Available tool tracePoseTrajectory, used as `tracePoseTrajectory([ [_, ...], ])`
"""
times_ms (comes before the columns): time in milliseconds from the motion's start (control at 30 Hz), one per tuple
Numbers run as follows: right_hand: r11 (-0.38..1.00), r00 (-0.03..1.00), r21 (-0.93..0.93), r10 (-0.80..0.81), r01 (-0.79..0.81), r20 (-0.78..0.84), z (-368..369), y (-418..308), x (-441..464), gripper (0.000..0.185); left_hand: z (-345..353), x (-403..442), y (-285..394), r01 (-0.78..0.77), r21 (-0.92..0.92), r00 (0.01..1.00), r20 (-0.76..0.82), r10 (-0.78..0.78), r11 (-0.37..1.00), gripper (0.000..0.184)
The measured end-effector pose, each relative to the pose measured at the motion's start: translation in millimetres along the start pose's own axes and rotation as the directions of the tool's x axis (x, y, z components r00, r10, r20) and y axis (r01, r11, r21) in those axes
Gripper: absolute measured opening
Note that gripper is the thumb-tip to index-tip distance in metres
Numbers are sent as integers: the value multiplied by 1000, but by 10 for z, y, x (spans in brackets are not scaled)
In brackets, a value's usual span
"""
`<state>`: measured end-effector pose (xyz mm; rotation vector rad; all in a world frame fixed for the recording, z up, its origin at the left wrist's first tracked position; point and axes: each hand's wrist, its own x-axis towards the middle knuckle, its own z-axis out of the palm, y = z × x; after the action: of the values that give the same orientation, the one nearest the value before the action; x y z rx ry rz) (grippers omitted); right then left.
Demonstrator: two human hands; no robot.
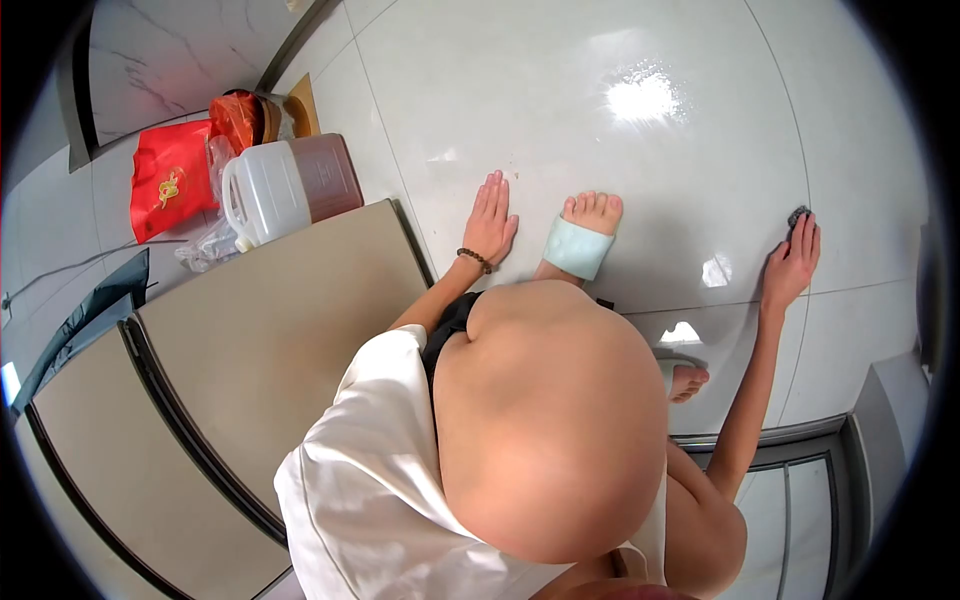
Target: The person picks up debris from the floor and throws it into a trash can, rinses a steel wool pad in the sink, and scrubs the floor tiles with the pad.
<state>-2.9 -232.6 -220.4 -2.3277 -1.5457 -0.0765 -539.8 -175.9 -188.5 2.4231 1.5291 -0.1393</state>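
Note:
My left hand [490,218] lies flat on the glossy tiled floor [560,110], fingers stretched out, with nothing in it. Round its wrist sits a brown bead bracelet [474,260]. Far to the right, my right hand [792,262] presses a small dark grey steel wool scourer [797,216] against the floor. Its fingertips cover part of the scourer. Between the hands is my foot in a pale mint slipper [580,248]; the other foot [688,382] shows lower down.
A beige cabinet or fridge panel [290,330] stands at the left. Beyond it are a plastic jug [268,195] with reddish-brown contents beside it, a red bag [170,180] and clear plastic wrapping. A door frame [845,500] borders the lower right. My bent knees fill the centre.

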Motion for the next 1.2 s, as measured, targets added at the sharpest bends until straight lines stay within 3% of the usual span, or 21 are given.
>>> tracePoseTrajectory([
  [167,1000,1000,-1,3,-3,-3,19,7,-7,55,114,51,130,65,-77,996,-62,-69,995,68],
  [233,1000,1000,-8,10,-10,3,16,7,-11,55,202,187,203,139,-186,975,-147,-168,973,66],
  [367,1000,1000,1,0,0,1,-27,-16,-3,55,177,580,392,63,-223,981,-167,-101,973,67],
  [767,1000,1000,-2,21,-21,-11,-41,-67,-10,56,27,635,337,-76,-43,988,-137,69,996,72],
  [1200,999,999,-6,40,-40,-18,-12,-72,-22,53,-19,607,290,-72,5,995,-68,73,997,71],
])
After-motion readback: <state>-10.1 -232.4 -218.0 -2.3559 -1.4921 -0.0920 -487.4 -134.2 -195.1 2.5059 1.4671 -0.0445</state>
